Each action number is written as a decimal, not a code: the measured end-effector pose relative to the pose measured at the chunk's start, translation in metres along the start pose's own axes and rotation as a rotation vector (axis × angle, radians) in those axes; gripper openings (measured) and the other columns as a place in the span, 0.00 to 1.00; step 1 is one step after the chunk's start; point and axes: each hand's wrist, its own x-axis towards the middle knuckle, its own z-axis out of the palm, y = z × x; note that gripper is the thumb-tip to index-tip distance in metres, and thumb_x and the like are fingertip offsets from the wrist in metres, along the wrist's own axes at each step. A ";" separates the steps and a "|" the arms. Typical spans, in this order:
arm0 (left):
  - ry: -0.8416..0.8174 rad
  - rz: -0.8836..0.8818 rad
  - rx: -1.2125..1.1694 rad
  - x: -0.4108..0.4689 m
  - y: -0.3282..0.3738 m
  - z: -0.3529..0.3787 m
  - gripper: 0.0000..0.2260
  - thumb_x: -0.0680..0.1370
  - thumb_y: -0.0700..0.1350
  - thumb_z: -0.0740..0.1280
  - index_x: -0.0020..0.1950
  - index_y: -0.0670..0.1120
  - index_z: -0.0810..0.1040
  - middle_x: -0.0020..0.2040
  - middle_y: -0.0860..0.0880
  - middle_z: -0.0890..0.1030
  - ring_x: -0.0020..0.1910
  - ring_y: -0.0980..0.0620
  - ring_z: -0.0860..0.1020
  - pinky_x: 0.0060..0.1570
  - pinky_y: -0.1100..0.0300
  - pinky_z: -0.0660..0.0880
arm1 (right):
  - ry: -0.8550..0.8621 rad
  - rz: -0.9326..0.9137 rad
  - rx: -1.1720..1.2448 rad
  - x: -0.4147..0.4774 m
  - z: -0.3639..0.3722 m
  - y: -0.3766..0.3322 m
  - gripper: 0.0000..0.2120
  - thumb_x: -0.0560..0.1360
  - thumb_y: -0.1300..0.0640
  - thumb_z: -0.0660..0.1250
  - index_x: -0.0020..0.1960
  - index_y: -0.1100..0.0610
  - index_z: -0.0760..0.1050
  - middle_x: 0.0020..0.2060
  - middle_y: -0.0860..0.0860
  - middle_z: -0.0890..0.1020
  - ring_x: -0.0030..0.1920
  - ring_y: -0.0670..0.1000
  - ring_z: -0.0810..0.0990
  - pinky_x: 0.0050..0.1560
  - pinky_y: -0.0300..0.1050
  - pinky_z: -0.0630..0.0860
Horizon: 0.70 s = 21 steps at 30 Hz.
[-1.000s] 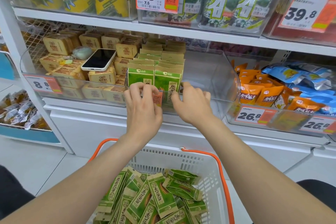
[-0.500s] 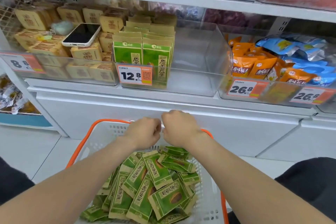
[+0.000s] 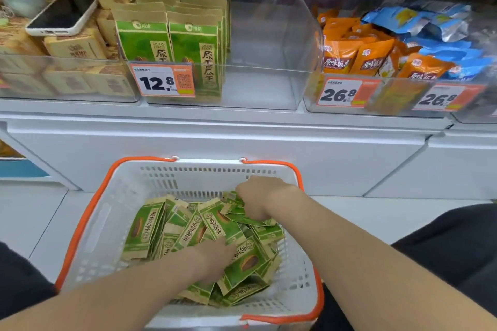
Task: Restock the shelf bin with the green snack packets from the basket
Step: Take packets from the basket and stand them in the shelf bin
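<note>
Both of a person's hands are down inside the white, orange-rimmed basket [image 3: 188,180]. The right hand [image 3: 258,196] sits knuckles-up at the far right corner, just inside the rim, with its fingers curled down round the top of the green snack packets [image 3: 215,226] heaped there. The left hand [image 3: 213,256] lies nearer the wearer in the middle of the heap. Its fingers are pushed under a packet and hidden, so whether they grip cannot be told.

The heap fills the basket's centre and right, while the left wall and far wall stand bare — open room on that side. The basket rests on the floor [image 3: 403,217] below the shelf [image 3: 215,115].

Straight above, the clear shelf bin [image 3: 269,86] holds two rows of shelved packets [image 3: 193,45] upright against its left wall, behind a 12.8 price tag [image 3: 162,80]. The bin's right part is open space up to the wall it shares with the orange packets [image 3: 357,54]. A phone [image 3: 61,15] lies on tan packets [image 3: 78,45] in the bin to the left.

Half a second earlier both hands hung fisted and nearly touching over the basket's far rim — since then they have dropped in and parted. A second earlier they were at the bin's front.
</note>
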 end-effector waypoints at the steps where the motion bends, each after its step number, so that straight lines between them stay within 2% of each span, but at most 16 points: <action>1: -0.010 -0.007 -0.031 0.000 0.003 0.006 0.34 0.80 0.30 0.63 0.83 0.47 0.58 0.84 0.38 0.55 0.75 0.33 0.70 0.71 0.42 0.74 | -0.009 -0.008 0.001 0.000 0.001 -0.001 0.17 0.79 0.65 0.61 0.67 0.57 0.72 0.52 0.53 0.75 0.48 0.56 0.76 0.45 0.50 0.74; 2: -0.021 -0.022 -0.058 -0.001 0.006 0.008 0.38 0.78 0.28 0.63 0.85 0.49 0.55 0.85 0.39 0.48 0.77 0.31 0.67 0.72 0.41 0.73 | -0.016 -0.016 -0.003 -0.001 0.001 -0.002 0.17 0.79 0.66 0.61 0.67 0.57 0.73 0.51 0.53 0.74 0.47 0.56 0.76 0.45 0.49 0.74; 4: -0.037 -0.044 -0.146 -0.001 0.010 0.007 0.38 0.77 0.27 0.63 0.84 0.49 0.56 0.85 0.38 0.46 0.76 0.32 0.69 0.71 0.43 0.75 | -0.021 -0.019 -0.009 0.000 0.003 -0.003 0.14 0.79 0.66 0.62 0.63 0.57 0.73 0.50 0.52 0.75 0.45 0.55 0.77 0.43 0.49 0.74; 6: -0.028 -0.060 -0.256 0.002 0.010 0.006 0.33 0.78 0.27 0.63 0.79 0.48 0.63 0.82 0.38 0.55 0.69 0.37 0.75 0.66 0.48 0.77 | -0.021 -0.014 -0.019 0.000 0.004 -0.003 0.13 0.79 0.66 0.62 0.62 0.58 0.73 0.51 0.53 0.76 0.46 0.55 0.78 0.43 0.50 0.76; 8: 0.000 -0.062 -0.383 0.006 0.008 0.006 0.23 0.79 0.30 0.64 0.72 0.47 0.69 0.74 0.41 0.67 0.61 0.44 0.77 0.59 0.53 0.78 | -0.025 -0.016 -0.022 0.000 0.004 -0.002 0.16 0.79 0.66 0.61 0.66 0.58 0.73 0.51 0.53 0.76 0.47 0.55 0.78 0.44 0.50 0.77; 10: 0.026 -0.053 -0.492 0.009 0.006 0.006 0.16 0.81 0.35 0.66 0.67 0.49 0.73 0.66 0.46 0.75 0.60 0.47 0.78 0.57 0.55 0.79 | -0.033 -0.022 -0.023 -0.001 0.003 -0.001 0.20 0.79 0.67 0.61 0.70 0.57 0.71 0.55 0.54 0.75 0.48 0.55 0.76 0.45 0.49 0.75; 12: 0.011 -0.023 -0.603 0.010 0.008 0.008 0.15 0.82 0.38 0.67 0.66 0.51 0.74 0.60 0.49 0.76 0.55 0.50 0.78 0.50 0.58 0.77 | -0.035 -0.024 -0.011 -0.002 0.003 0.000 0.23 0.79 0.67 0.60 0.73 0.56 0.70 0.61 0.55 0.77 0.49 0.55 0.75 0.46 0.49 0.74; 14: -0.055 0.032 -0.666 0.008 0.013 0.009 0.18 0.83 0.39 0.67 0.70 0.53 0.72 0.64 0.47 0.75 0.51 0.52 0.77 0.46 0.59 0.74 | -0.029 -0.023 -0.011 -0.002 0.004 0.001 0.22 0.79 0.66 0.61 0.72 0.56 0.71 0.61 0.55 0.77 0.49 0.56 0.76 0.46 0.49 0.75; 15: -0.087 0.053 -0.651 0.007 0.016 0.010 0.20 0.83 0.39 0.66 0.74 0.55 0.70 0.69 0.45 0.73 0.52 0.51 0.76 0.46 0.60 0.74 | -0.026 -0.023 -0.010 -0.001 0.006 0.002 0.20 0.79 0.66 0.61 0.71 0.56 0.72 0.58 0.55 0.78 0.49 0.56 0.77 0.46 0.49 0.76; 17: -0.122 0.078 -0.544 0.005 0.021 0.013 0.28 0.84 0.40 0.64 0.80 0.62 0.62 0.80 0.42 0.60 0.63 0.45 0.76 0.55 0.56 0.76 | -0.022 -0.022 -0.014 -0.001 0.008 0.003 0.14 0.79 0.65 0.61 0.63 0.56 0.72 0.53 0.54 0.77 0.46 0.54 0.78 0.42 0.47 0.75; 19: -0.136 0.122 -0.383 0.003 0.029 0.013 0.39 0.84 0.35 0.60 0.82 0.72 0.50 0.84 0.43 0.46 0.69 0.38 0.74 0.64 0.48 0.77 | -0.018 -0.017 -0.017 -0.003 0.009 0.005 0.09 0.79 0.64 0.62 0.58 0.56 0.70 0.51 0.53 0.77 0.44 0.54 0.77 0.40 0.47 0.74; 21: -0.100 0.179 -0.170 -0.001 0.039 0.013 0.50 0.80 0.28 0.58 0.79 0.77 0.41 0.84 0.44 0.36 0.75 0.30 0.65 0.66 0.41 0.75 | -0.017 -0.016 -0.018 -0.003 0.011 0.006 0.08 0.80 0.63 0.61 0.58 0.55 0.70 0.52 0.53 0.77 0.47 0.55 0.78 0.44 0.48 0.77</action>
